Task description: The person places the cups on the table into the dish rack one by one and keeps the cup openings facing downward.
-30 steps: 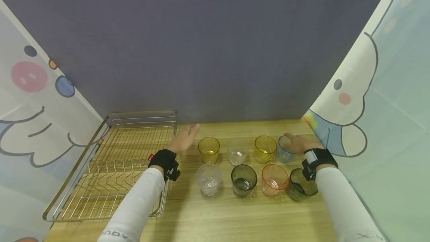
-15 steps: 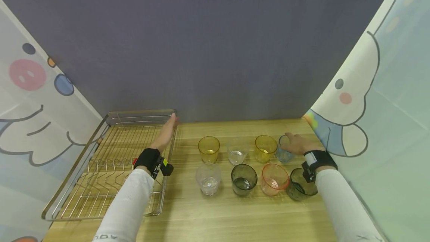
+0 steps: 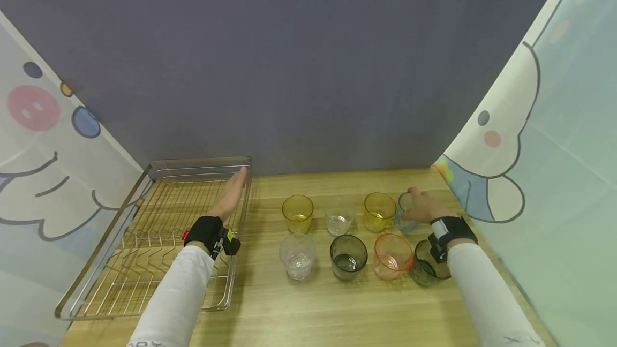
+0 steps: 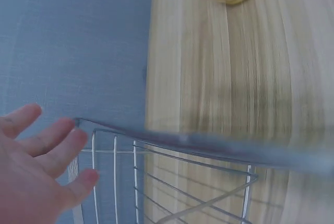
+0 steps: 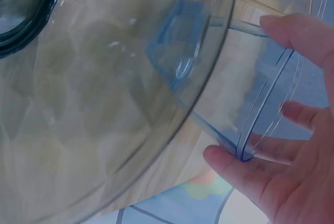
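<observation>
Within the right wrist view, a clear blue glass [image 5: 229, 80] stands with my right hand [image 5: 297, 145] around its rim, thumb on one side and fingers on the other. The head view shows this right hand [image 3: 424, 209] at the far right end of the back row, partly covering the blue glass [image 3: 406, 224]. My left hand [image 3: 230, 196] is over the right side of a wire dish rack [image 3: 241, 250]. In the left wrist view, the left hand [image 4: 39, 174] has its fingers extended and spread near the rack's rim, holding nothing.
Back row: two yellow glasses [image 3: 298, 214] and a clear glass [image 3: 339, 217]. Front row: a clear glass [image 3: 298, 257], a dark grey glass [image 3: 348, 258], a red-rimmed glass [image 3: 392, 257] and a dark green glass [image 3: 428, 266]. A grey panel [image 3: 308, 68] stands behind the wooden table [image 3: 308, 315].
My left hand has moved left, from beside the near yellow glass to over the rack's right side. The right hand stays at the blue glass, which has not visibly moved.
</observation>
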Demonstrator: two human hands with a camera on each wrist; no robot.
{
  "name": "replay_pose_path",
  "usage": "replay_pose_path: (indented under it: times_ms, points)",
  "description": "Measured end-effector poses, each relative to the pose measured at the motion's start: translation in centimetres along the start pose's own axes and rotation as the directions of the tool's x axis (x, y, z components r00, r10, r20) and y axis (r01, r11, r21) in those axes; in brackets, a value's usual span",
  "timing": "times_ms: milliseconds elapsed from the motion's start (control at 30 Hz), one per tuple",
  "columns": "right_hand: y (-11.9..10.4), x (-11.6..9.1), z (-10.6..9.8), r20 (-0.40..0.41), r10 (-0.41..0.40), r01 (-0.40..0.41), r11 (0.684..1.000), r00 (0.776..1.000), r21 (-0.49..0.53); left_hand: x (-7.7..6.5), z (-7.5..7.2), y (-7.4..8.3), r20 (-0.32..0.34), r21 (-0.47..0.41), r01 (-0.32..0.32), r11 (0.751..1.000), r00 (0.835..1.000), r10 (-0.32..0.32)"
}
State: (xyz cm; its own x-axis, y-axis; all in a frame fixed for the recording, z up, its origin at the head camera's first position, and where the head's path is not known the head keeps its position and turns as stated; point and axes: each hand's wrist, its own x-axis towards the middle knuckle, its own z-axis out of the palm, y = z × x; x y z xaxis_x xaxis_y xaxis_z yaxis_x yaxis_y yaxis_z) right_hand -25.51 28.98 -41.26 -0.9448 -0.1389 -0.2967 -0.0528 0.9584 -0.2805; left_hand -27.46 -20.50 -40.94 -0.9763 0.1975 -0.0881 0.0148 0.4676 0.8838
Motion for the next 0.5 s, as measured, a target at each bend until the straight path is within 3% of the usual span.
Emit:
replay_pose_path:
  times_ms: [267, 500]
  points:
    - [-0.1, 0.4, 0.4, 0.008, -0.025, 0.026, 1.000, 1.000, -0.015, -0.4, -0.9, 0.8, 0.094, 0.130, 0.084, 0.988, 0.991, -0.096]
    - [-0.1, 0.4, 0.6, 0.002, -0.029, 0.029, 1.000, 1.000, -0.005, 0.1, -1.5, 0.8, 0.138, 0.267, -0.006, 0.964, 0.990, -0.032]
